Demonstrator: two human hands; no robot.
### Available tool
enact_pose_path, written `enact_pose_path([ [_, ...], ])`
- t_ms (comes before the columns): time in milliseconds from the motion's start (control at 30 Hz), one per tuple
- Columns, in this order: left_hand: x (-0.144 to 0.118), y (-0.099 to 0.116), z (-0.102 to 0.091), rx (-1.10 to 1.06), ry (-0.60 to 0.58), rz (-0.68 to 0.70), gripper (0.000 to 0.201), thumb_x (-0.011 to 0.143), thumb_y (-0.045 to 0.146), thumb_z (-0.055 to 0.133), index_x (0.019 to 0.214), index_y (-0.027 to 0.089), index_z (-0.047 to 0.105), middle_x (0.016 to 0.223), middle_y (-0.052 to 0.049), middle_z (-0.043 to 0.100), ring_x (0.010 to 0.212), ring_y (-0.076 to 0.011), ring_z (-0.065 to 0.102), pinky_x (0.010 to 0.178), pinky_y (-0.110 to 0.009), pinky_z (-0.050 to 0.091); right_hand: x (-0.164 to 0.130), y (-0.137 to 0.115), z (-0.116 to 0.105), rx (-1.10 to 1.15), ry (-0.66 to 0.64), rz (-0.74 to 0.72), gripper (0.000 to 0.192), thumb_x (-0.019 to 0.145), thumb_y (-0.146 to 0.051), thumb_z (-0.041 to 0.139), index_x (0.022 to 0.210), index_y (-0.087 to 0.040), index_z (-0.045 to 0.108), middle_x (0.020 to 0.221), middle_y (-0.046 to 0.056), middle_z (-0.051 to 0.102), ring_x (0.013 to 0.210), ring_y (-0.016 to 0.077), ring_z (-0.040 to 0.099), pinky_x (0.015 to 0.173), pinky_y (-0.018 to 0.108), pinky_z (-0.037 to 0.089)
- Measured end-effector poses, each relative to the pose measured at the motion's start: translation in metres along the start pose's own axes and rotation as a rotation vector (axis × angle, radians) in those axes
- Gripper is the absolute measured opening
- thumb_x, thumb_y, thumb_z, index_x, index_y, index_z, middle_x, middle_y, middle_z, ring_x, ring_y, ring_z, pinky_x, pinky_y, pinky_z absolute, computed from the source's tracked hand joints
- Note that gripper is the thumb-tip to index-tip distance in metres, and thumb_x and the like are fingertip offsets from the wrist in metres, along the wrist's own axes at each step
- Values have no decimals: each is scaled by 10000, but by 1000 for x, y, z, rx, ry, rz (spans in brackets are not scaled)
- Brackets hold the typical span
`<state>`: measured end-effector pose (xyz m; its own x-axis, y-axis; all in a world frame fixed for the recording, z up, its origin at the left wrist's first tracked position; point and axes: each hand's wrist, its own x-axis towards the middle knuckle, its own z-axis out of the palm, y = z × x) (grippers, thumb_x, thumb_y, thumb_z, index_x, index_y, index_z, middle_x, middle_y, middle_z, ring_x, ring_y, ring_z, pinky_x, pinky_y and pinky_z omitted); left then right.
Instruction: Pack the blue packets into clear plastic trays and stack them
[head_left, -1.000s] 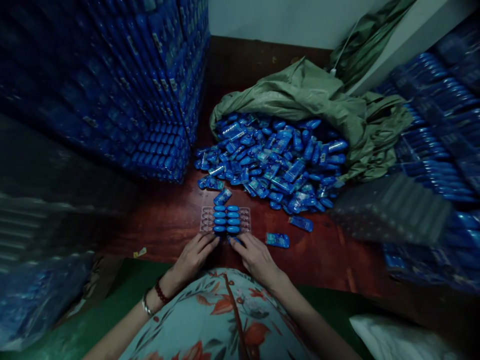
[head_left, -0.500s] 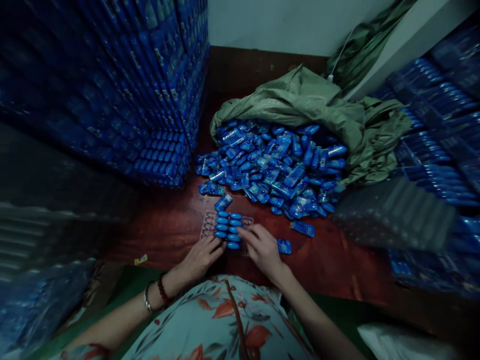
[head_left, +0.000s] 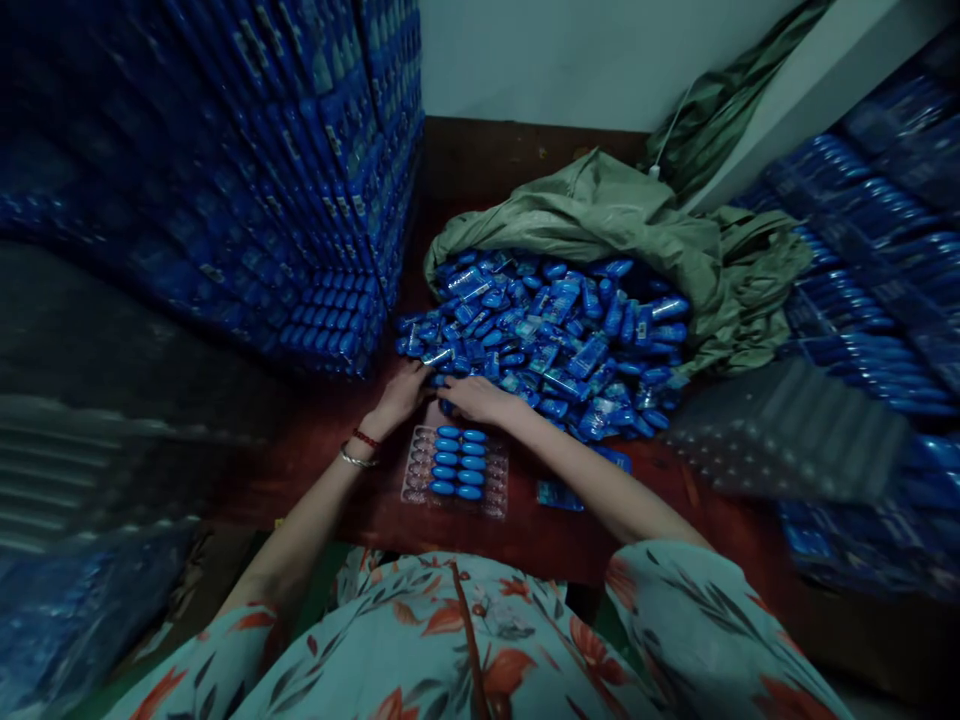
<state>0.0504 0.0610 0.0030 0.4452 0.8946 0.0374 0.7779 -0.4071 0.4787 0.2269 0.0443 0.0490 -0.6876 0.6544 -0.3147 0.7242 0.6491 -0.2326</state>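
Both hands are lying on the near edge of the pile of blue packets (head_left: 555, 335). Left hand (head_left: 405, 392) is resting palm down with its fingers curled into the packets at the pile's near left corner; whether it is gripping one, I cannot tell. Right hand (head_left: 474, 397) is lying just beside it, almost touching, fingers loosely spread and pointing left over the packets at the pile's rim; again no packet is clearly showing in its grasp. A red bead bracelet (head_left: 366, 438) and a metal bangle (head_left: 355, 460) are sitting on the left wrist.

Just nearer than the pile, below the hands, a clear plastic tray (head_left: 456, 472) is lying flat on the dark red table (head_left: 360, 440), with two columns of blue packets filling its middle pockets and its outer pockets showing bare. One loose packet (head_left: 556, 494) is lying right of the tray, near the right forearm.

Behind the pile and partly over it, a green sack (head_left: 622, 215) is gaping open, the packets spilling from its mouth. Left of the pile, a tall stack of filled trays (head_left: 300, 190) is standing. Right of the pile, more stacked trays (head_left: 877, 300) are leaning, blurred.
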Motion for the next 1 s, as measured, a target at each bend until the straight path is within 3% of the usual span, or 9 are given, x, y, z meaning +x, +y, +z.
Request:
enact_pose_path([
  [100,-3,3,9,68,-7,13,274,810,185,579,1078,143,547,1084,-142,562,1011,-285,524,861,-430,456,-29,7,5,74,159,107,331,859,-116,426,1167,-186,523,1176,120,548,896,198,606,733,294,442],
  [233,-26,3,17,-22,74,46,210,843,144,491,1046,135,542,1048,-142,579,979,-270,541,852,-428,456,-86,2,24,550,743,317,219,863,-259,501,1071,-193,523,1021,69,609,913,192,602,777,309,471],
  [300,-44,1,20,-171,111,56,182,867,167,463,1031,149,541,1002,-111,606,958,-237,564,855,-391,464,-117,-11,39,891,952,452,231,816,-349,573,989,-207,516,881,22,620,789,165,622,701,291,504],
  [433,-96,1,20,-431,262,-113,190,875,282,493,1017,168,549,960,-62,632,881,-182,608,814,-320,490,-163,-58,72,1388,813,528,290,741,-393,654,914,-212,509,697,-33,585,551,124,600,498,235,502],
  [600,-170,15,3,-557,507,-469,248,784,376,612,923,173,580,839,-19,634,798,-157,615,737,-268,504,-161,-113,107,1074,784,545,175,822,-310,592,973,-223,588,892,23,669,812,155,653,757,270,539],
  [700,-196,35,-5,-667,476,-582,327,733,395,662,965,178,582,839,-16,642,805,-156,623,746,-266,508,-148,-118,118,893,800,484,251,871,-262,523,1117,-240,568,1024,36,668,917,160,644,832,277,521],
  [800,-203,56,-3,-924,287,-698,436,728,442,662,1048,168,550,828,-28,656,734,-160,643,659,-269,532,-141,-110,115,835,782,450,277,878,-250,512,1149,-234,567,1038,44,666,936,167,638,854,295,515],
  [900,-200,68,5,-949,238,-682,396,748,462,639,988,156,565,837,-49,670,744,-177,651,651,-282,543,-143,-103,109,843,805,426,201,859,-265,538,1036,-225,624,971,43,682,895,175,644,841,307,518],
  [1000,-199,68,13,-673,277,-443,262,817,370,596,993,176,596,925,-61,666,864,-181,637,785,-302,525,-147,-101,111,943,842,537,198,827,-310,583,991,-209,628,883,35,693,786,167,657,747,289,541],
])
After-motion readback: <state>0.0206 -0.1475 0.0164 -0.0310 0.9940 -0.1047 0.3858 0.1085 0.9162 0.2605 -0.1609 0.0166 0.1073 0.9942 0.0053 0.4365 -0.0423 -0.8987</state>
